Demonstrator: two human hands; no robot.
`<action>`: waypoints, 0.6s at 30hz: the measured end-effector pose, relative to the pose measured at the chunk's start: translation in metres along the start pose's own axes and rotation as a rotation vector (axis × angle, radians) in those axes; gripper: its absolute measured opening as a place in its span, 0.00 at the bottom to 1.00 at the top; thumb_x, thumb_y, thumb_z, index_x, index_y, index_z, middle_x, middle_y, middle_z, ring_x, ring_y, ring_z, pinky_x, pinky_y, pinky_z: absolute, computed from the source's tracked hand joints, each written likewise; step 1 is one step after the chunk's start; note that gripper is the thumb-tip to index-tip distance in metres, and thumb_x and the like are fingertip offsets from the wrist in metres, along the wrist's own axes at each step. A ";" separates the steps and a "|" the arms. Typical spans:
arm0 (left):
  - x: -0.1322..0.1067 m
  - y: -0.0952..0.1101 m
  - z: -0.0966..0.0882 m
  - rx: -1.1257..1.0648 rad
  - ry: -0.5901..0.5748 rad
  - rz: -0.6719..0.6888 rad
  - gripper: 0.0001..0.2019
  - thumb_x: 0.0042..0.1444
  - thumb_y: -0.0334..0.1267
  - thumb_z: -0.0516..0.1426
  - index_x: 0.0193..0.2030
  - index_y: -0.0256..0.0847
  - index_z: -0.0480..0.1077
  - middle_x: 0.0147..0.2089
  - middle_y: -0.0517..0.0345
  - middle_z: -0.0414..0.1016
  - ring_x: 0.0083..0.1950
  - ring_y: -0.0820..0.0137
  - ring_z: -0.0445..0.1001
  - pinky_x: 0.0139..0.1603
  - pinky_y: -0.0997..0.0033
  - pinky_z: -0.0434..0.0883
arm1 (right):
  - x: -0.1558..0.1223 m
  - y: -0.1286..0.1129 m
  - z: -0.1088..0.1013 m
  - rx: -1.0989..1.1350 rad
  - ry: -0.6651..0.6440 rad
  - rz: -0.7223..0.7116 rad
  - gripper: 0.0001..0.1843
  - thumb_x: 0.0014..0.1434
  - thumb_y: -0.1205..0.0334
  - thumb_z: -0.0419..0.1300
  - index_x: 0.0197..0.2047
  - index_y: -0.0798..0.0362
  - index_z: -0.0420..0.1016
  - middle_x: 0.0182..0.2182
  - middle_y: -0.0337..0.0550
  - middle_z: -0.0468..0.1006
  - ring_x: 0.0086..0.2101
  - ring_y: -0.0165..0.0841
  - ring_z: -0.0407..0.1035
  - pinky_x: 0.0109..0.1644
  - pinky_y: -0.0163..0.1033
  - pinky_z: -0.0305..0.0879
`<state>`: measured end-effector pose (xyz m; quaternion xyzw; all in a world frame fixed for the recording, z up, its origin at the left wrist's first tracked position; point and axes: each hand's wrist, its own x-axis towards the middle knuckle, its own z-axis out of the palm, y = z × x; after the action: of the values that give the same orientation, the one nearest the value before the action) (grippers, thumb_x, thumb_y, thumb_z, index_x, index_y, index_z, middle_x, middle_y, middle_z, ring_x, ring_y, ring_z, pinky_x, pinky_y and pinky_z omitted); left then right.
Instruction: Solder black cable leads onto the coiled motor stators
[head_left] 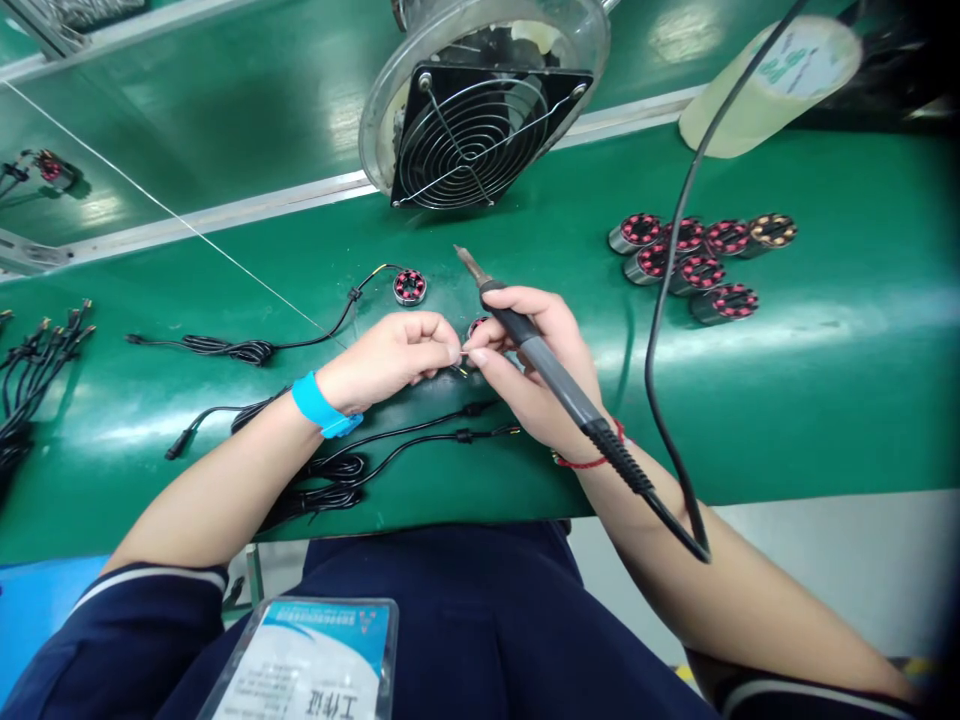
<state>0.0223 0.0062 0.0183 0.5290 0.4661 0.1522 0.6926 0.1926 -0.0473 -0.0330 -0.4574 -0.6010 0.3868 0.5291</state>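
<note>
Head view: open bench (810,400) separates soldering iron (551,372) from grouped stators (701,272).

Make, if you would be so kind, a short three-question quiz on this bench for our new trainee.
1. Pick one: which hand holds the soldering iron? A) left B) right C) both

2. True or false: the fan stands between the hands and the person's body.

3. Short answer: in the group of round coils at the right of the picture, what colour are the windings of the coil farthest right?

Key:
1. B; the iron lies across the right hand.
2. False; the fan is farther from the body, beyond the iron.
3. Gold or copper; the others in the group show pinkish red.
</note>
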 end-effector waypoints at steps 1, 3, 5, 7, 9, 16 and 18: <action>0.003 -0.002 -0.001 0.033 0.048 0.009 0.02 0.50 0.28 0.57 0.27 0.35 0.69 0.23 0.66 0.65 0.23 0.83 0.59 0.24 0.80 0.55 | 0.000 0.004 -0.002 -0.056 0.025 0.015 0.22 0.60 0.62 0.62 0.55 0.39 0.63 0.37 0.36 0.77 0.35 0.32 0.75 0.41 0.42 0.75; 0.008 -0.006 -0.004 0.083 0.117 0.015 0.03 0.49 0.27 0.56 0.26 0.35 0.69 0.23 0.65 0.66 0.24 0.82 0.58 0.26 0.78 0.55 | 0.001 0.012 -0.006 -0.204 0.089 0.040 0.25 0.58 0.62 0.63 0.56 0.39 0.62 0.42 0.39 0.78 0.41 0.36 0.75 0.47 0.47 0.74; 0.012 -0.010 -0.007 0.099 0.142 0.022 0.03 0.48 0.28 0.56 0.25 0.35 0.69 0.24 0.64 0.67 0.24 0.81 0.58 0.27 0.77 0.55 | 0.001 0.018 -0.011 -0.326 0.112 0.062 0.27 0.56 0.62 0.63 0.57 0.40 0.63 0.44 0.41 0.77 0.44 0.39 0.74 0.51 0.53 0.72; 0.015 -0.012 -0.008 0.114 0.149 0.023 0.03 0.47 0.28 0.56 0.25 0.35 0.69 0.25 0.64 0.68 0.25 0.80 0.58 0.28 0.76 0.55 | 0.001 0.021 -0.013 -0.364 0.075 0.084 0.27 0.55 0.62 0.63 0.57 0.41 0.64 0.43 0.42 0.78 0.43 0.40 0.75 0.51 0.55 0.72; 0.015 -0.013 -0.008 0.136 0.157 0.020 0.03 0.47 0.29 0.56 0.25 0.35 0.69 0.25 0.64 0.68 0.25 0.80 0.58 0.28 0.75 0.55 | 0.001 0.020 -0.013 -0.338 0.049 0.093 0.25 0.56 0.62 0.62 0.57 0.40 0.64 0.42 0.40 0.79 0.41 0.38 0.76 0.50 0.53 0.73; 0.013 -0.016 -0.006 0.201 0.194 0.067 0.03 0.48 0.29 0.55 0.26 0.36 0.68 0.26 0.63 0.68 0.28 0.78 0.62 0.32 0.74 0.59 | 0.001 0.002 -0.010 -0.217 0.174 0.072 0.15 0.66 0.56 0.56 0.56 0.39 0.69 0.48 0.42 0.80 0.38 0.36 0.78 0.46 0.49 0.77; 0.014 -0.018 -0.006 0.229 0.211 0.092 0.03 0.48 0.29 0.55 0.26 0.36 0.68 0.26 0.63 0.67 0.29 0.78 0.62 0.33 0.74 0.60 | -0.001 0.001 -0.014 -0.227 0.253 0.032 0.14 0.65 0.53 0.58 0.53 0.41 0.72 0.50 0.45 0.78 0.38 0.37 0.78 0.44 0.50 0.77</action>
<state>0.0196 0.0127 -0.0048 0.6062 0.5258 0.1843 0.5675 0.2063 -0.0483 -0.0322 -0.5689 -0.5621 0.2642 0.5391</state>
